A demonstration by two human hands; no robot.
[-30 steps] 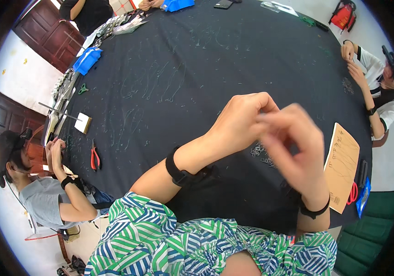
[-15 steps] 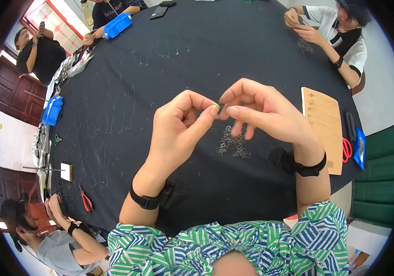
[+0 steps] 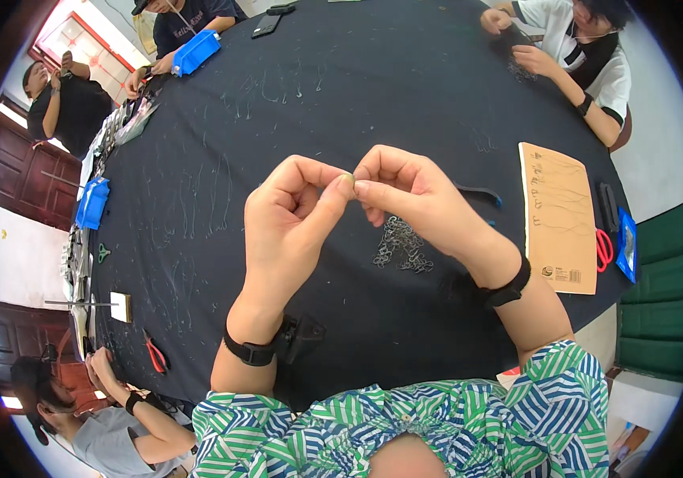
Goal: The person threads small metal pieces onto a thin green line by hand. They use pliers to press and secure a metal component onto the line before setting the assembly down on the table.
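head view: both hands meet above the desk [image 3: 278, 119], left hand [image 3: 290, 211] and right hand [image 3: 413, 199] each pinching one tiny piece [image 3: 349, 178] between thumb and fingertip; too small to tell what it is. a pile of small metal clips [image 3: 400, 243] lies just beneath on the black cloth, so plenty seems left to handle. card sheet [image 3: 558, 215] lies to the right.

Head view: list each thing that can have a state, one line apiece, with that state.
Left hand: fingertips pinched on a tiny piece.
Right hand: pinching the same piece.
Metal clip pile: loose heap on the black table.
Red scissors: lying closed.
Brown card: lying flat.
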